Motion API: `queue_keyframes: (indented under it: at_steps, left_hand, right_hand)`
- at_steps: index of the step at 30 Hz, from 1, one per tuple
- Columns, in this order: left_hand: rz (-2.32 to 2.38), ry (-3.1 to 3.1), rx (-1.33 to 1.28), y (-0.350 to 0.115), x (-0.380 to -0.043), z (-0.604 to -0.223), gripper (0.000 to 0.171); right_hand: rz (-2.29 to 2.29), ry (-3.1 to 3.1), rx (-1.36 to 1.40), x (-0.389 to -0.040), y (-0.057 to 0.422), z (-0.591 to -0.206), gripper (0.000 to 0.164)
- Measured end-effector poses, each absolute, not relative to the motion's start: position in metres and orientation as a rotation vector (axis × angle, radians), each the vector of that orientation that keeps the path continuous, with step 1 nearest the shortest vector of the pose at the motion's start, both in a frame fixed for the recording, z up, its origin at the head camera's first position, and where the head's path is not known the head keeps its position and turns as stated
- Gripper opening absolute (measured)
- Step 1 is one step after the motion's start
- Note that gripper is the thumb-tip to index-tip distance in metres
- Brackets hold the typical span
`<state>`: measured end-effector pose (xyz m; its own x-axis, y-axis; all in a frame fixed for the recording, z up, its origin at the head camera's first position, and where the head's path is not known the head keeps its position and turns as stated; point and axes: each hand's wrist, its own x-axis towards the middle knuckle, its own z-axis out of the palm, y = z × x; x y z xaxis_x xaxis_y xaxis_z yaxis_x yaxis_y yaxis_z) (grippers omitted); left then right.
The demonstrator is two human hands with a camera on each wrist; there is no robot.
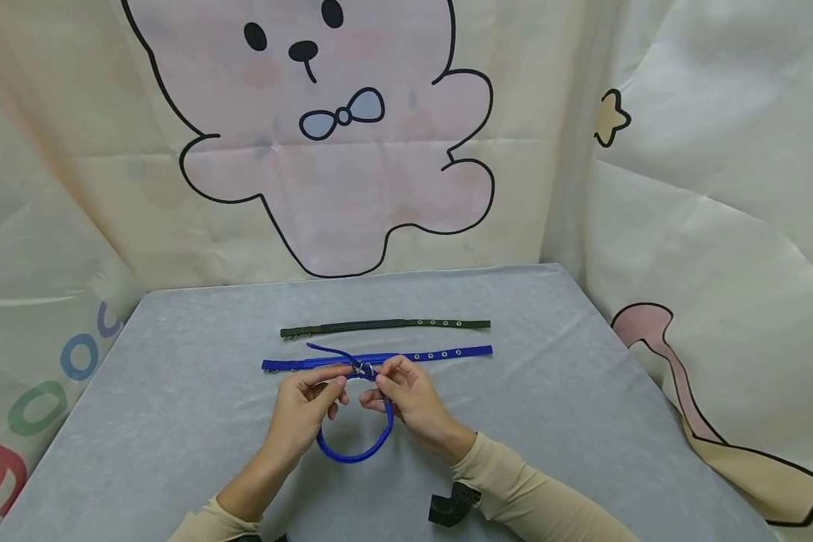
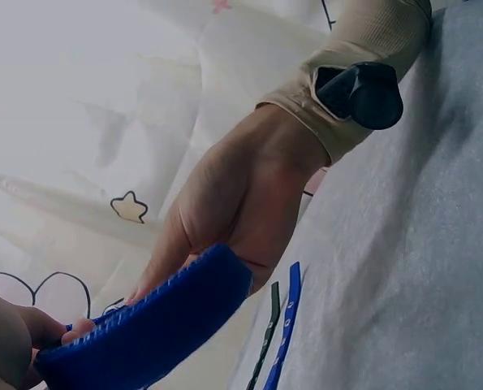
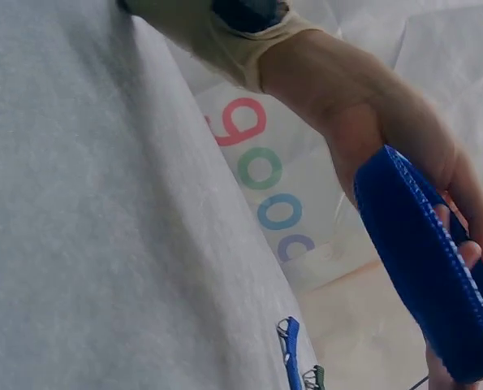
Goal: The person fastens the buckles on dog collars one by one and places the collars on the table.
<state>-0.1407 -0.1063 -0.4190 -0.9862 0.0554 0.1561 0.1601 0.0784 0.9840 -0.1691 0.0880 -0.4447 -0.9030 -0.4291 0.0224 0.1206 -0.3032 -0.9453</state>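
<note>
A blue pet collar (image 1: 347,458), bent into a ring, is held up over the table by both hands. On its left, my left hand (image 1: 294,414) pinches the band beside the metal buckle (image 1: 363,369). My right hand (image 1: 420,403) pinches it on the other side of that buckle. The collar's tail end (image 1: 325,348) sticks out up and left past the buckle. Both wrist views show the wide padded band close up; the left wrist view has the right hand (image 2: 241,191) behind it. Fingers partly hide the buckle, so how the strap runs through it cannot be told.
Behind the hands, a second blue collar (image 1: 440,355) lies flat and straight, with eyelets at its right end. Farther back lies a dark green collar (image 1: 379,324), roughly parallel. A grey cloth (image 1: 535,361) covers the table, and printed curtains (image 1: 406,173) surround it.
</note>
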Motion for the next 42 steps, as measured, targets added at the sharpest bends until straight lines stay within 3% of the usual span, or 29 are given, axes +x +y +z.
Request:
queue_keyframes:
  at_steps: [14,21,30,42]
  left_hand:
    - [-2.024,-2.318,-0.207,-0.1040,-0.1407,-0.4199,0.020]
    - [-2.019,-2.275,-0.233,-0.1018,-0.1416,-0.4222,0.018]
    - [-2.031,-2.182,-0.232,-0.1048,-0.1392,-0.4214,0.027]
    - [-2.006,-2.237,-0.279,-0.1074,-0.1391,-0.4200,0.032]
  right_hand:
    - [-2.355,1.456,-0.071,-0.1690,0.0869,-0.4491,0.009]
    - [-2.367,1.384,-0.137,-0.1667,0.0867,-0.4514,0.015]
    - [-2.312,1.404,-0.209,-0.1660,0.0852,-0.4504,0.008]
    - [-2.325,1.474,-0.258,-0.1663,0.0859,-0.4498,0.014]
